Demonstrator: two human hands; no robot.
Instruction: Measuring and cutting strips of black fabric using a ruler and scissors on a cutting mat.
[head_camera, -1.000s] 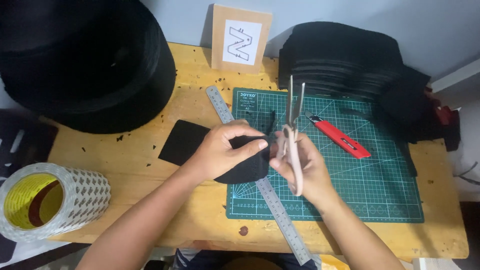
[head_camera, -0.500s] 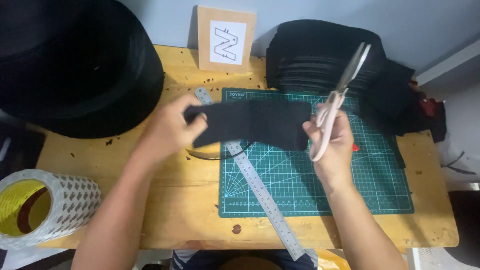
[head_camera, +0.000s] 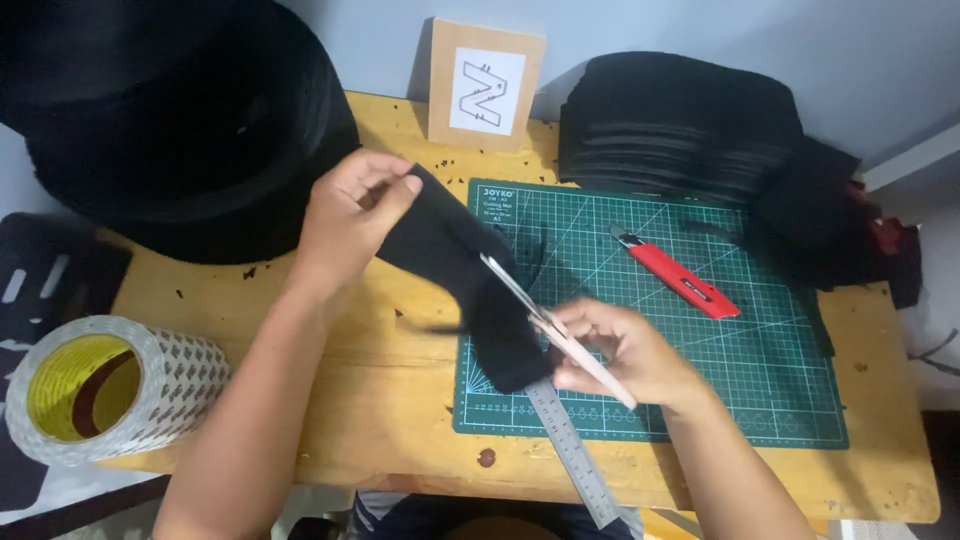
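— Hands first, please: what does each one hold?

— Your left hand is pinched closed on the upper end of a black fabric strip, with thumb and fingers pressed together on it. Your right hand is wrapped around the pale handles of the scissors, and the blades point up and to the left, lying against the strip near its middle. I cannot tell how far the blades are opened.

— And where is the strip exactly?

— It hangs slanted between your two hands, above the left edge of the green cutting mat. Its lower end comes down over the mat, touching or just above the steel ruler, which lies diagonally across the mat corner and the tabletop.

— What else is around you?

— A red utility knife lies on the mat, well apart from your hands. A stack of black pieces is at the back right, a big black roll at the back left, a roll of tape at the left edge, and a small card leans on the wall.
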